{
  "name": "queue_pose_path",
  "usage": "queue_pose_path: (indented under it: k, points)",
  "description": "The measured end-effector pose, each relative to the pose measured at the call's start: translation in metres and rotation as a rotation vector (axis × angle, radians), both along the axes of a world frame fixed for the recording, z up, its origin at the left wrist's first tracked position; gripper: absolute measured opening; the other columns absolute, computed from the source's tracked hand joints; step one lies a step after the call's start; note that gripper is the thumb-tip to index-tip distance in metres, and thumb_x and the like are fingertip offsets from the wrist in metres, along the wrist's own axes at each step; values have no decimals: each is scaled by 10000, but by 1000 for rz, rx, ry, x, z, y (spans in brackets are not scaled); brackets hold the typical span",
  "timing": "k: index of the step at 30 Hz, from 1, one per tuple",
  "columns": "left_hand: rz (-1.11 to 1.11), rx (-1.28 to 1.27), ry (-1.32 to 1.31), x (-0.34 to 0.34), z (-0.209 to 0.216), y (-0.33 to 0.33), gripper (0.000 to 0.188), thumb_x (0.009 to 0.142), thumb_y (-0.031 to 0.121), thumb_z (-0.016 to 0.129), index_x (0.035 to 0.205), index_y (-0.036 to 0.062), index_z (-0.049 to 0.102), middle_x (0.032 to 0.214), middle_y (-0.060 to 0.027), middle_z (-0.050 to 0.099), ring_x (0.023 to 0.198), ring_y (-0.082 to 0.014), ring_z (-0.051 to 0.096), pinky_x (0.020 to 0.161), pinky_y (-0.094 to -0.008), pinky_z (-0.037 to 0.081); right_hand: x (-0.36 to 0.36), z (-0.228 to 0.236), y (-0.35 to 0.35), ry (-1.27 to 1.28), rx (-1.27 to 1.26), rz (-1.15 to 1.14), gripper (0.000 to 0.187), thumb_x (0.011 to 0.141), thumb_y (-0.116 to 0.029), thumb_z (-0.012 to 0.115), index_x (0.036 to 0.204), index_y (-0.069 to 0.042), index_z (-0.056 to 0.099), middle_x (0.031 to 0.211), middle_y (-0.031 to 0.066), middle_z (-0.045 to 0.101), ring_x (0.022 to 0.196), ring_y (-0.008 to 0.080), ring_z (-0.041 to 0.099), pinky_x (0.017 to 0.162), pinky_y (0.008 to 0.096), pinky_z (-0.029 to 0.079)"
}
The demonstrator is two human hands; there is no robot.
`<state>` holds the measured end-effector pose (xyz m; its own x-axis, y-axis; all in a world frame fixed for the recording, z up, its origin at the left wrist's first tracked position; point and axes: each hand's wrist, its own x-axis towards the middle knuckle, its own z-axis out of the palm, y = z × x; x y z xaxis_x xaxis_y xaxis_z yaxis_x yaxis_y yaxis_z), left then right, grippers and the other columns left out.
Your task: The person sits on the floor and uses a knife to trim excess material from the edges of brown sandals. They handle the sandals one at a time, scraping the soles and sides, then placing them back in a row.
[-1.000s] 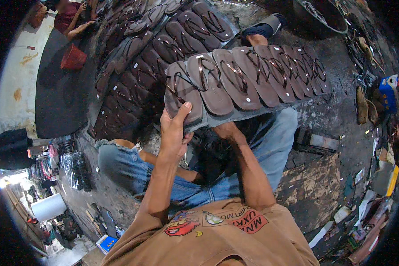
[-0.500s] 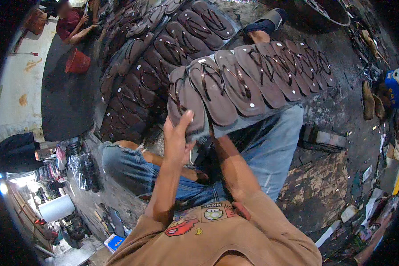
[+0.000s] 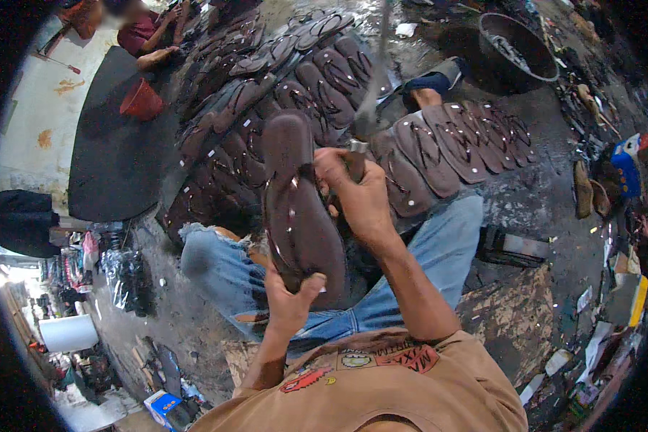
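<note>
Since the earlier frame, the long row of brown thong sandals with glossy straps (image 3: 457,150) has left both hands — I now see it lying just beyond the right knee — and a single dark brown thong sandal (image 3: 306,237) has come up over the lap. Its toe end points away from the person, strap side toward my camera. The left hand (image 3: 291,302) grasps it at the heel, thumb pressed on the upper face beside a small white sticker. The right hand (image 3: 354,193) is wrapped around a slim tool with a silver collar and a grey metal blade (image 3: 366,122), which points up and away, blurred on my feed. Its fingertips sit at the sandal's right edge, by the strap; I cannot tell whether they pinch it.

Beyond the left knee of the torn blue denim trousers (image 3: 439,237), more brown sandals (image 3: 291,97) lie in slanting rows. I have a round black tub (image 3: 500,73) at upper right and a red bucket (image 3: 142,99) at upper left, near a co-worker's maroon sleeve (image 3: 137,34).
</note>
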<state>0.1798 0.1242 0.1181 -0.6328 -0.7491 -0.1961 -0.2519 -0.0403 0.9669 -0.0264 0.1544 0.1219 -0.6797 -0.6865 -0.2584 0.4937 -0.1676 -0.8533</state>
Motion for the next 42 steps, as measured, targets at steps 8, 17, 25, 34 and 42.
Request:
queue_pose_path:
  k: [8,17,25,34,42]
  points:
    - [62,147,207,-40,17,-65,704,934,440,740,1397,-31,495,1157,-83,692,1005,-180,675,879,-338,546,46,-10,45,411,47,92,234,924,-160,767,1094,-3,733,829,19,721,797,87,649,740,277,531]
    - [118,753,95,12,51,-66,431,983,475,660,1124,68,659,902,-38,706,665,-123,681,563,-298,572,86,-18,176,615,213,525,372,1068,-361,478,1024,-25,633,619,63,531,517,175,507,497,349,380]
    - [129,733,84,21,30,-62,613,1011,459,630,1415,5,547,1298,-42,634,1150,-128,614,983,-306,495,100,-1,185,745,381,717,260,988,-300,615,1022,-45,575,748,230,604,705,486,594,588,497,442]
    - [198,651,86,25,30,-54,600,1018,431,627,1452,29,525,1330,-46,619,1195,-133,586,1023,-302,466,107,-20,128,850,294,496,336,995,-363,614,955,-39,536,722,222,576,695,476,590,583,482,445]
    - [148,502,24,16,67,-38,510,1022,434,600,1361,56,551,1155,-57,658,999,-149,637,858,-309,523,56,-25,37,717,272,120,237,1046,-293,542,1015,-62,586,694,165,612,608,385,620,564,429,466]
